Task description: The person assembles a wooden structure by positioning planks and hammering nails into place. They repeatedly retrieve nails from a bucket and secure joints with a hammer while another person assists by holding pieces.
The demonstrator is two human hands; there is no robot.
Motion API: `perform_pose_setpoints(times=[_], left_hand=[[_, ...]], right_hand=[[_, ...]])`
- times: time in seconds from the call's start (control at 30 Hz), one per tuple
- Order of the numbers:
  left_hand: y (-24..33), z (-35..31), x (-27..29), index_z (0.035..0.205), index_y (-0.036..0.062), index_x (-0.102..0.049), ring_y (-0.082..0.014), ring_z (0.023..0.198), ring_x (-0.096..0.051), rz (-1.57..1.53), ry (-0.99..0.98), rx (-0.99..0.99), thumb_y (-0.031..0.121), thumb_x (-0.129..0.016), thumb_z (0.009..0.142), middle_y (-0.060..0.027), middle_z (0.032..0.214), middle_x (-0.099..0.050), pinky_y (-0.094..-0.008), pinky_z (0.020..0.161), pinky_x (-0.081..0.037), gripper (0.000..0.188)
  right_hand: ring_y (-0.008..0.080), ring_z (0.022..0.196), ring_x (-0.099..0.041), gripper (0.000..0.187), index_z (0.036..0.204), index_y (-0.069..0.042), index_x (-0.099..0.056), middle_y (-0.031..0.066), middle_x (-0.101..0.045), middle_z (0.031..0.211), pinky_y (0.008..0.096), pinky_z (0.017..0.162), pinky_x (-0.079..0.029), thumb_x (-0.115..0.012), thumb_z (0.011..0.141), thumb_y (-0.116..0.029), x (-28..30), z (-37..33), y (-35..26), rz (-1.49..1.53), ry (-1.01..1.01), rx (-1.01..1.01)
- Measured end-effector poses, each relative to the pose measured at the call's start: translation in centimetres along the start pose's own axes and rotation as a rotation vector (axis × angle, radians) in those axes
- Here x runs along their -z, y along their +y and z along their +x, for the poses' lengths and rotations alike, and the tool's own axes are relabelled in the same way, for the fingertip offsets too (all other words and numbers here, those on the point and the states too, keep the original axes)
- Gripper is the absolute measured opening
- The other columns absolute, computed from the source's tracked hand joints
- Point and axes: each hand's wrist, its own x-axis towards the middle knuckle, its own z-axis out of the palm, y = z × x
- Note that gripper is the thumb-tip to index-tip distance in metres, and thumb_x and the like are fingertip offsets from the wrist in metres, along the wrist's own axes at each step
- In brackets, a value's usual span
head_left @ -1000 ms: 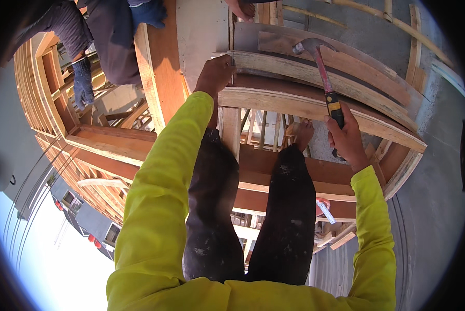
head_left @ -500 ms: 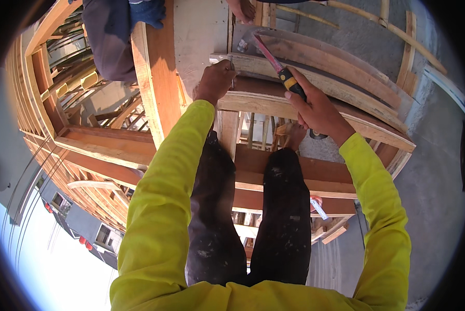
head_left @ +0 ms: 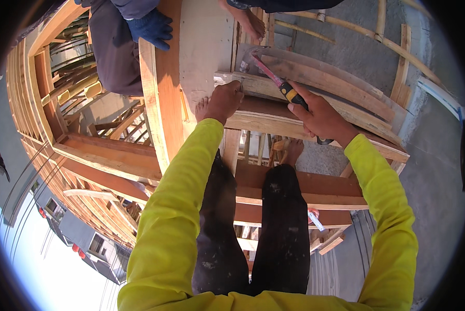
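My right hand (head_left: 323, 113) is wrapped round the black and yellow grip of a hammer (head_left: 270, 70). The hammer's red shaft slants up to the left, and its head is over the boards, apart from my left hand. My left hand (head_left: 226, 101) is closed in a pinch at the left end of a long pale board (head_left: 315, 99). A thin nail (head_left: 242, 84) stands upright at its fingertips. Just below that board runs a wooden beam (head_left: 274, 124), and above it lies another plank (head_left: 325, 85).
Open wooden framing (head_left: 103, 160) spreads to the left, with gaps between its beams. At the upper left is a co-worker's blue-gloved hand (head_left: 150, 28); another person's bare foot (head_left: 250, 25) is at the top. Bamboo poles (head_left: 346, 26) cross the upper right, above grey concrete (head_left: 434, 155).
The view has shifted, so the scene sits slightly lower. My left hand keeps its pinch at the board end and the hammer stays raised. More of the co-worker's gloved hand shows.
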Motion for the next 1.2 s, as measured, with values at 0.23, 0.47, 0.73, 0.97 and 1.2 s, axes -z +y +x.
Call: perform_pose_setpoints(times=[0.23,0.47,0.73,0.97,1.2], left_hand=[[1.6,-0.3,1.2,0.098,0.0023,-0.065,-0.0351,0.079,-0.069,-0.143,-0.056,0.051,0.021,-0.065,0.089,-0.0200,0.083,-0.070,-0.0427,0.072,-0.053,0.021],[0.8,-0.4,1.0,0.099,0.0024,-0.065,-0.0355,0.080,-0.069,-0.064,-0.051,0.001,0.019,-0.066,0.088,-0.0193,0.084,-0.070,-0.0425,0.073,-0.053,0.020],[0.6,-0.5,0.6,0.100,0.0026,-0.065,-0.0350,0.079,-0.069,-0.039,-0.020,-0.025,0.019,-0.065,0.087,-0.0205,0.085,-0.069,-0.0424,0.072,-0.053,0.021],[0.3,0.0,0.1,0.099,0.0038,-0.066,-0.0358,0.077,-0.069,-0.043,-0.010,-0.055,0.020,-0.065,0.086,-0.0189,0.081,-0.069,-0.0434,0.071,-0.053,0.020],[0.2,-0.5,-0.4,0.098,0.0058,-0.067,-0.0383,0.079,-0.068,-0.025,0.062,-0.050,0.020,-0.065,0.086,-0.0185,0.081,-0.069,-0.0465,0.071,-0.052,0.019]], right_hand=[[0.0126,0.049,-0.054,0.065,0.160,-0.007,-0.025,0.0038,-0.053,0.065,0.0329,0.049,-0.048,-0.054,0.105,-0.027,0.3,0.2,0.2,0.031,0.042,0.016],[0.0133,0.050,-0.054,0.064,0.160,-0.010,-0.025,0.0043,-0.054,0.065,0.0331,0.051,-0.050,-0.053,0.105,-0.027,0.4,0.1,0.0,0.106,0.102,0.002],[0.0118,0.049,-0.053,0.064,0.160,-0.012,-0.024,0.0034,-0.052,0.068,0.0321,0.048,-0.048,-0.053,0.105,-0.027,-0.2,-0.8,0.2,0.021,-0.019,-0.067],[0.0119,0.048,-0.052,0.063,0.160,-0.011,-0.025,0.0044,-0.053,0.067,0.0314,0.047,-0.047,-0.051,0.105,-0.027,-1.0,0.1,0.1,0.290,0.272,0.111],[0.0114,0.047,-0.052,0.064,0.159,-0.007,-0.025,0.0025,-0.052,0.067,0.0308,0.046,-0.047,-0.052,0.105,-0.028,0.2,-1.2,0.3,0.142,0.105,-0.073]])
